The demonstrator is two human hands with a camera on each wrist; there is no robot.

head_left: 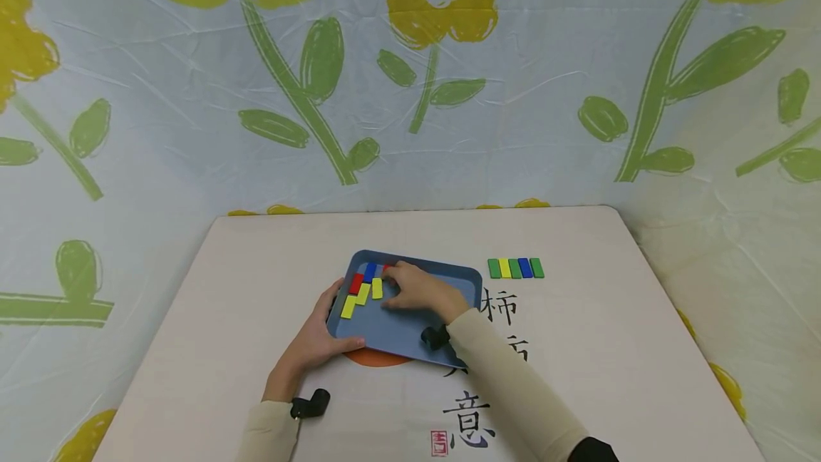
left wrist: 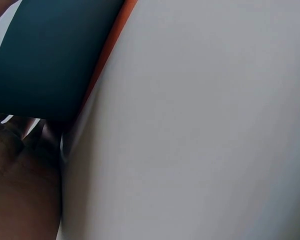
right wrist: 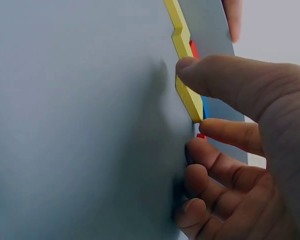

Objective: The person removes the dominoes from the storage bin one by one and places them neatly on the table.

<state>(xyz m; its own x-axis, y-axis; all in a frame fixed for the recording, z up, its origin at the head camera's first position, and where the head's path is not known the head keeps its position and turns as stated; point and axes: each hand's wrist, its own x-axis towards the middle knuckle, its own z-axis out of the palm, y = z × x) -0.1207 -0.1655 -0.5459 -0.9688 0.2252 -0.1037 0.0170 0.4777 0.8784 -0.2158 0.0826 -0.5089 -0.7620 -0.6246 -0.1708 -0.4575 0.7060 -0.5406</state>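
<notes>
A blue-grey tray lies on the table, with its left side and front corner held by my left hand. The left thumb lies over the front rim, and in the left wrist view the fingers pass behind the dark tray wall. My right hand is over the tray. Its thumb and index finger are at the two ends of a yellow tile, pinching it lightly; the other fingers are bent beside it. Two more yellow tiles, red tiles and a blue tile lie stepwise in the tray.
Right of the tray, a row of green, yellow and blue tiles lies on the table. The cloth bears black characters and an orange shape partly under the tray. A flower-printed sheet hangs behind.
</notes>
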